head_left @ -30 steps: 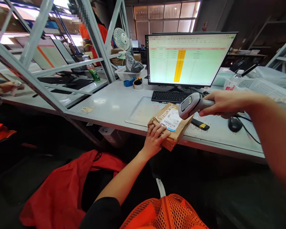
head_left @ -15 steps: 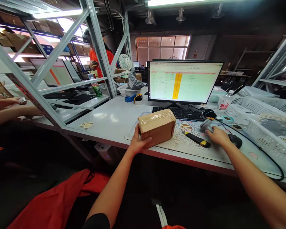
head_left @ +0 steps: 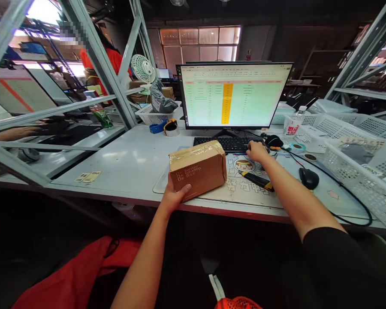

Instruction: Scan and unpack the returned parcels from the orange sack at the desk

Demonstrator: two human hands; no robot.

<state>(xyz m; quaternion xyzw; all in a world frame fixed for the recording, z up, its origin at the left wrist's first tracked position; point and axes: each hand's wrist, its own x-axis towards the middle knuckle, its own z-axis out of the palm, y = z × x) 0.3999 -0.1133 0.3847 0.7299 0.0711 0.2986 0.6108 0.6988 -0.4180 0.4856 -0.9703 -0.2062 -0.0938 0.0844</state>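
My left hand (head_left: 173, 195) grips the lower left corner of a brown cardboard box (head_left: 199, 174), thumb on its printed front face. Clear tape runs over the box top, and the box stands slightly tilted at the desk's front edge. My right hand (head_left: 257, 151) reaches to the right end of the black keyboard (head_left: 225, 143), fingertips at the keys and nothing held. A black and yellow utility knife (head_left: 256, 180) lies on the mat below it. The grey handheld scanner is mostly hidden behind my right forearm.
Behind the keyboard stands a monitor (head_left: 234, 96) showing a spreadsheet. A black mouse (head_left: 309, 178), its cable and white plastic baskets (head_left: 350, 171) are at right. Tape rolls (head_left: 171, 128) lie at back left. Metal rack posts (head_left: 99, 64) frame the desk; a co-worker in orange (head_left: 112, 64) stands beyond.
My right hand has moved from the scanner up and left to the keyboard's right end. My left hand still grips the box, its printed face now showing more. The view has shifted.
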